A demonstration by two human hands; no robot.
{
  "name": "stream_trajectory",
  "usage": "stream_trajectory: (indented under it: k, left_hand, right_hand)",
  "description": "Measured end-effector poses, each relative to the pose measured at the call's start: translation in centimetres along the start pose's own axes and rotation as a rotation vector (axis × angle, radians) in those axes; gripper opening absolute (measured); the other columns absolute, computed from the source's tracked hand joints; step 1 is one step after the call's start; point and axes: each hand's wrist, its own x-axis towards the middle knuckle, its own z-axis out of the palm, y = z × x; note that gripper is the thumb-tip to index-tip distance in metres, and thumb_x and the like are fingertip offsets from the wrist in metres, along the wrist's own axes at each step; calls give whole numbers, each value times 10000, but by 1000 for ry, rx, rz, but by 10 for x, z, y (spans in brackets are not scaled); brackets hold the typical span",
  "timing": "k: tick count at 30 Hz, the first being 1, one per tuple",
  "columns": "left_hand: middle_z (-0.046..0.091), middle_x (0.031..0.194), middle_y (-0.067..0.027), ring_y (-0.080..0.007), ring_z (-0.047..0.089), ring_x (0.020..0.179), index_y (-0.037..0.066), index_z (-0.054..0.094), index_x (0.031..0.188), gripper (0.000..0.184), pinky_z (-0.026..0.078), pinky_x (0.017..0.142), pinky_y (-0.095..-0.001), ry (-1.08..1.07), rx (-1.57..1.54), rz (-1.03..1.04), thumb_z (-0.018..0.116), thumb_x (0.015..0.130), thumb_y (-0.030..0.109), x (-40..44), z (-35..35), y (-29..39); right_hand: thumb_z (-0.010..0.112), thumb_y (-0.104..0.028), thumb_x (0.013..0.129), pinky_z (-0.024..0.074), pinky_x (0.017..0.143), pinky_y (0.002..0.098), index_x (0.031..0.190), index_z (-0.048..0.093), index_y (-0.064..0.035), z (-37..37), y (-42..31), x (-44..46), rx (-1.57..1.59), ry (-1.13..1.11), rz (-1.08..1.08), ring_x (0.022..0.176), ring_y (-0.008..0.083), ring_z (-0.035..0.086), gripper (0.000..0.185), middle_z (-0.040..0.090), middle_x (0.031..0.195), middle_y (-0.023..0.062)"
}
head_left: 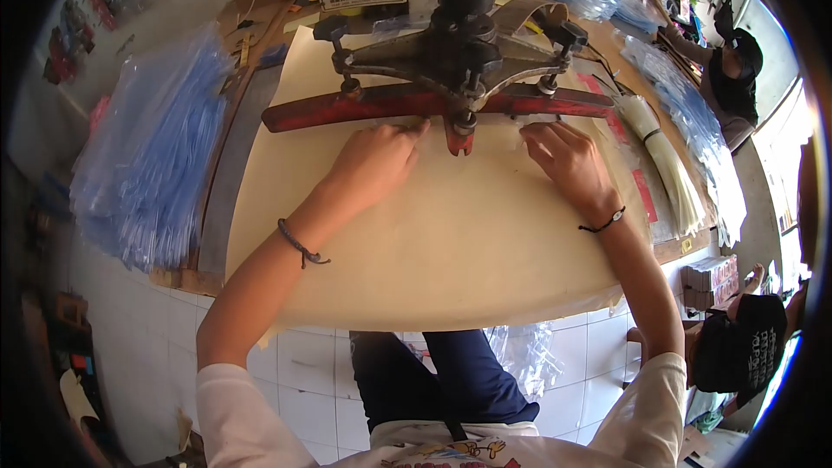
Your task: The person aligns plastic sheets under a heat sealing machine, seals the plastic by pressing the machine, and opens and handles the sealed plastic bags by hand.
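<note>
Bluish plastic pile [152, 152], L; L hand [377, 156], fingers curled, can't tell if pinching, nr front edge of red press bar [360, 107], over tan sheet [451, 251] on bench [227, 173]. R hand [568, 159], fingers bent, grip unclear, nr same bar; banded pale strips [672, 166], to R.

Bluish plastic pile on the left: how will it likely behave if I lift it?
The bluish plastic pile will probably flop, since its layers look thin and their ends fan out unevenly. Its glossy highlights suggest slippery surfaces. The layers may slide apart, as no band shows around them.
</note>
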Motion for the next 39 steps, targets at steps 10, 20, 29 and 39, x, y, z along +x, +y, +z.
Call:
stream_trajectory:
  k: [10,20,29,39]
  left_hand:
    - [707,914,-226,-380,684,818,-1,600,1347,451,569,744,-460,-46,26,4,532,905,58,0,0,-2]
    - [682,735,-197,-342,679,628,-57,622,1267,404,552,565,-445,98,61,118,588,891,88,-1,15,-11]
    - [702,891,-238,-378,687,781,-7,597,1346,465,568,720,-459,-30,22,4,534,890,59,-1,2,-2]
    - [697,809,-214,-362,681,709,-13,601,1338,462,563,653,-448,-15,46,22,559,887,76,-1,1,-1]
  right_hand:
    - [698,-69,836,570,719,406,922,680,-59,5,2,2,32,-45,112,796,303,681,88,693,863,108]
    - [680,-52,870,591,730,389,951,683,-70,7,-1,4,127,-96,238,799,294,711,83,701,903,118]
    - [675,-30,879,598,734,396,993,692,-35,8,3,5,148,-111,242,827,296,714,116,698,942,143]
    - [660,-50,894,615,755,374,1041,691,-16,5,2,7,131,-155,312,862,299,722,154,697,957,164]
